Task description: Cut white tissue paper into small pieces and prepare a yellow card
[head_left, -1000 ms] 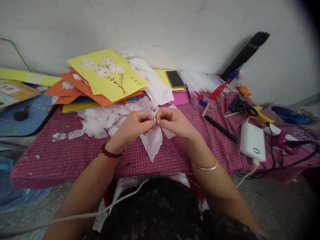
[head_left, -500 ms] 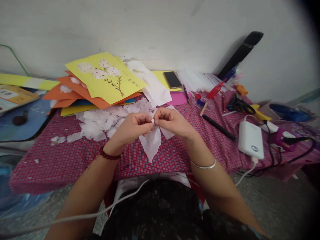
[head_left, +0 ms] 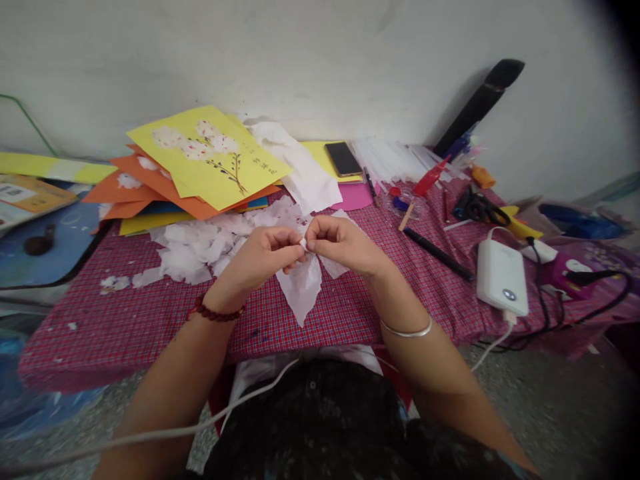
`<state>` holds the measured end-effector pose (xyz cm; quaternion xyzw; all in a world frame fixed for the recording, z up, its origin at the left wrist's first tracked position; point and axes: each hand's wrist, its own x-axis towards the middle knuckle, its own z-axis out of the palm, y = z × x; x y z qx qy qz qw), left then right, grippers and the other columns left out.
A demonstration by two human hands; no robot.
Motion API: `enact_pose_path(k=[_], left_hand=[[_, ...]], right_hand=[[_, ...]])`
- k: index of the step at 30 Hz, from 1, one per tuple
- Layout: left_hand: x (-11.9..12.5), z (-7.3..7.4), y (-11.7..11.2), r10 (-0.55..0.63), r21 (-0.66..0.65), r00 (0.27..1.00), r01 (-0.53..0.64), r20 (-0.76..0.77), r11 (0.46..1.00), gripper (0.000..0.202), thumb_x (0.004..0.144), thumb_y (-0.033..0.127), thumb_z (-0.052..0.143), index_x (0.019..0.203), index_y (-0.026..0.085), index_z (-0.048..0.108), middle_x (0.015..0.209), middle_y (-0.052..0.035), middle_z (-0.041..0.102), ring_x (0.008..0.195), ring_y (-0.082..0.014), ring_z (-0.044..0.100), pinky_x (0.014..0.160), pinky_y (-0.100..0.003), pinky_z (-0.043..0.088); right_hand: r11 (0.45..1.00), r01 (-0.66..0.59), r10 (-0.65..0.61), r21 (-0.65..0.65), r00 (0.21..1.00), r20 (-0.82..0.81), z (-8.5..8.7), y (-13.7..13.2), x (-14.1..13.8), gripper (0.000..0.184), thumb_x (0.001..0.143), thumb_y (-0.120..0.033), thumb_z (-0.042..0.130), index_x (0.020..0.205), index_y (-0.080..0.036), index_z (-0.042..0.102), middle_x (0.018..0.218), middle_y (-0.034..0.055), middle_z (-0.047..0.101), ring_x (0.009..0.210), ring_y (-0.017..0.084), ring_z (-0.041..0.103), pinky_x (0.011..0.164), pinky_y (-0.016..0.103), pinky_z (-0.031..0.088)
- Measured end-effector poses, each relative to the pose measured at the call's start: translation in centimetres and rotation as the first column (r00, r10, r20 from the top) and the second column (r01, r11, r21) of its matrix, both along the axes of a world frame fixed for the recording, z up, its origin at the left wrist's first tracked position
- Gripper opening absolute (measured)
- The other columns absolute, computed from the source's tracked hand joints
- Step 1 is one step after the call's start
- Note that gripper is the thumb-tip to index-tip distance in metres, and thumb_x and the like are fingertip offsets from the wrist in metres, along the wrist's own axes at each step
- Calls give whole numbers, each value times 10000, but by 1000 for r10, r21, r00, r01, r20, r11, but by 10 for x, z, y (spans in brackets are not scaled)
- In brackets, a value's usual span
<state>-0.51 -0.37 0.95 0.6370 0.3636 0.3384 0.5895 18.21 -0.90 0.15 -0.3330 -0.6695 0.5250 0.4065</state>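
Note:
My left hand [head_left: 270, 252] and my right hand [head_left: 345, 245] meet at the middle of the table, thumbs and forefingers pinched together. Between the fingertips is a small white piece of paper [head_left: 304, 245], mostly covered by them. Below the hands a larger torn sheet of white tissue paper [head_left: 301, 293] lies on the checked tablecloth. A heap of torn tissue scraps [head_left: 193, 247] spreads to the left, just beyond my left hand.
Yellow [head_left: 190, 173] and orange cards are stacked at the back left. A phone [head_left: 343, 159] lies at the back. On the right are a black pen [head_left: 437, 253], scissors [head_left: 483, 208] and a white power bank [head_left: 501, 277] with cables. A white cable [head_left: 165, 435] crosses before me.
Both hands stay pinched at almost the same place, with only tiny finger movement. The whole view has shifted very slightly.

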Motion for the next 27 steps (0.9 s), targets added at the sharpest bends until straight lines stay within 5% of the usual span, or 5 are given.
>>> enact_pose_path(k=[12,21,27], left_hand=[[1,-1,0,30,-11,1000,-30,-1,999,76,710,174,626,639,166,652,595,9,641,498,-61,517,472,-172,394],[4,0,-1,103,-18,995,-103,-13,995,137,704,199,644,570,171,641,523,35,582,440,-45,456,423,-171,340],[5,1,0,78,-21,997,-78,-13,997,226,752,227,625,533,174,616,479,35,533,435,-55,449,416,-181,333]], right_hand=[[1000,5,-6,14,999,32,0,0,0,132,823,-259,635,756,-178,554,685,-22,554,640,112,492,593,262,364],[998,36,-40,60,997,70,-1,-3,-2,376,848,-530,681,774,-199,522,682,-35,496,622,106,423,557,265,323],[993,62,-76,105,988,131,-1,-5,-5,400,795,-504,745,752,-205,483,715,-25,500,661,120,448,582,265,349]])
